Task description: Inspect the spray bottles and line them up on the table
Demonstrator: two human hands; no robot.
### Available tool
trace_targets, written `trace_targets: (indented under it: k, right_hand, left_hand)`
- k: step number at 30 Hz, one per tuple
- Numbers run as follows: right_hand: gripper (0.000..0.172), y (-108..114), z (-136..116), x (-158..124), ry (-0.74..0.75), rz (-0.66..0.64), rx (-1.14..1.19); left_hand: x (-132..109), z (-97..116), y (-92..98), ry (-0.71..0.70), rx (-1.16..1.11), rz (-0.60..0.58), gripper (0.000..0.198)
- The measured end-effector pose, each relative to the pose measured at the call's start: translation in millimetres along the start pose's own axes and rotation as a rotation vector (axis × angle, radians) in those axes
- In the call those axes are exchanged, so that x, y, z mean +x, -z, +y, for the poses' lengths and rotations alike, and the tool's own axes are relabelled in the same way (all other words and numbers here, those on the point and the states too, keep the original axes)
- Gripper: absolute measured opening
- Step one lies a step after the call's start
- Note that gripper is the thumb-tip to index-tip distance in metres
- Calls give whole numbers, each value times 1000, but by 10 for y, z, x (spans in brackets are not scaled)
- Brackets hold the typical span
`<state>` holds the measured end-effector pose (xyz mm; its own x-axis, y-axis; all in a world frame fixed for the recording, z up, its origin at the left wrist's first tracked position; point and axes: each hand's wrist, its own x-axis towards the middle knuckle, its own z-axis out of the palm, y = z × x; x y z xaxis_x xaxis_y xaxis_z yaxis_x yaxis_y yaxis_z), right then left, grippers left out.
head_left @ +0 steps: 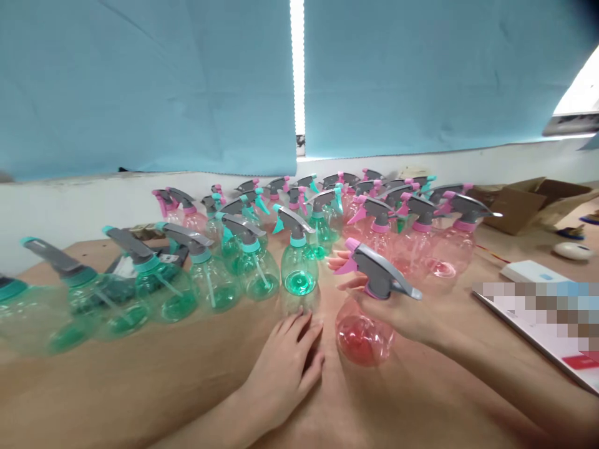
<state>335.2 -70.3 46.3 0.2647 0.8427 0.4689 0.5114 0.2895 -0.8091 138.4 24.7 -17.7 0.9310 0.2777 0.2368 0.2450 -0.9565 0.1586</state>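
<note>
My right hand (374, 305) is wrapped round the neck of a pink spray bottle (365, 340), whose grey and pink trigger head points left. The bottle looks slightly tilted, and whether its base touches the table is hard to tell. My left hand (290, 362) rests on the wooden table with fingers apart and nothing in it. Just beyond its fingertips stands a green spray bottle (299, 268) with a teal and grey head. More green bottles (215, 280) line up to the left. Pink bottles (418, 243) stand behind my right hand.
Further spray bottles crowd the back of the table (196, 386) by the wall. At the right are an open cardboard box (519, 202), a white mouse (573, 251), a white device (533, 274) and a partly pixelated flat item (524, 327). A dark item (171, 255) lies behind the green bottles.
</note>
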Motion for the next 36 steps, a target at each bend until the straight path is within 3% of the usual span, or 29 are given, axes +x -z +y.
trace_targets:
  k: [7, 12, 20, 25, 33, 36]
  right_hand:
    - [15, 5, -2, -4, -23, 22, -101]
    - [28, -8, -37, -5, -15, 28, -7]
    - [22, 27, -58, -5, -143, -21, -114]
    - [16, -1, 25, -17, -67, 42, -124]
    - [18, 7, -56, -14, -97, 49, -127]
    - [29, 20, -90, -8, -122, 44, -123]
  left_hand:
    - [-6, -3, -1, 2, -10, -17, 40]
    - [-16, 4, -7, 4, -27, -12, 39]
    - [-18, -6, -15, 14, -26, -35, 41]
    - [-8, -10, -15, 8, -31, -26, 41]
    - [-22, -13, -11, 9, -20, -31, 40]
    - [-22, -16, -13, 6, -19, -29, 41]
